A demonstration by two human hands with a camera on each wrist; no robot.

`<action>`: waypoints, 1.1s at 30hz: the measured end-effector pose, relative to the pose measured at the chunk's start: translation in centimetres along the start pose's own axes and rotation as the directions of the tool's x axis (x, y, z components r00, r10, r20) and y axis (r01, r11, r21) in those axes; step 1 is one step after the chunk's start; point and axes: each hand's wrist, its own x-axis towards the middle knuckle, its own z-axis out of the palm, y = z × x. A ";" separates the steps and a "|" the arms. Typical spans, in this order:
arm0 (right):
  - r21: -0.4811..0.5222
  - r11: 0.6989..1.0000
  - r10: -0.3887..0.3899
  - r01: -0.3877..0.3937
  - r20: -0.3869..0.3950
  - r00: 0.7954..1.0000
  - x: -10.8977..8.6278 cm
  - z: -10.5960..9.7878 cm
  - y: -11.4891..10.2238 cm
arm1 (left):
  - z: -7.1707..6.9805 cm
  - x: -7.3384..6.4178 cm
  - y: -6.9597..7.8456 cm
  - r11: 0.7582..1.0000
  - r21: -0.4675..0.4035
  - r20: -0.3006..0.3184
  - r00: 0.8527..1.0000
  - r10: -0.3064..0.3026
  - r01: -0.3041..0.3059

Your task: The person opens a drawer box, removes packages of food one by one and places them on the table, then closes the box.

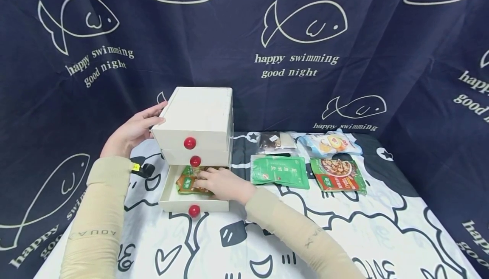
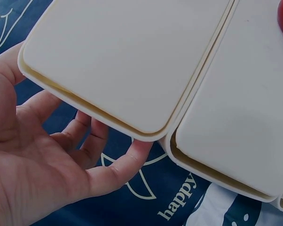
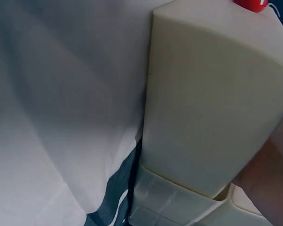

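Observation:
A white cabinet [image 1: 202, 109] of stacked drawers with red knobs stands left of centre. The left hand [image 1: 134, 129] rests its fingers against the cabinet's left side near the top; the left wrist view shows loosely bent fingers along the edge of the casing [image 2: 97, 120]. The bottom drawer [image 1: 168, 204] is pulled out, and a green and orange food packet [image 1: 185, 184] lies inside. The right hand [image 1: 223, 184] reaches over the drawer's right wall, its extended fingers over the packet and covering its right part. In the right wrist view the drawer wall [image 3: 207, 99] hides the fingers.
Right of the cabinet lie a green pouch [image 1: 279, 171], a clear packet with dark contents [image 1: 276, 142], a light blue snack bag [image 1: 330, 144] and a red and green food packet [image 1: 338, 175]. A dark fish-print curtain [image 1: 298, 100] hangs behind the patterned tablecloth [image 1: 305, 211].

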 end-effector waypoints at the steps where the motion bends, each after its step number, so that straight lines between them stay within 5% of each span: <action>1: 0.001 1.000 0.008 -0.008 0.006 1.000 0.0 0.0 0.0 | 0.0 0.0 0.0 1.000 0.002 0.000 1.000 0.001 -0.001; 16: -0.013 0.993 0.115 -0.115 0.084 0.990 1.3 1.0 -0.3 | 0.1 0.0 0.0 1.000 0.009 0.002 1.000 0.002 -0.002; 33: -0.050 0.980 0.193 -0.191 0.043 0.980 2.5 1.4 -1.3 | 0.1 -0.2 0.1 1.000 0.008 0.001 1.000 0.005 -0.005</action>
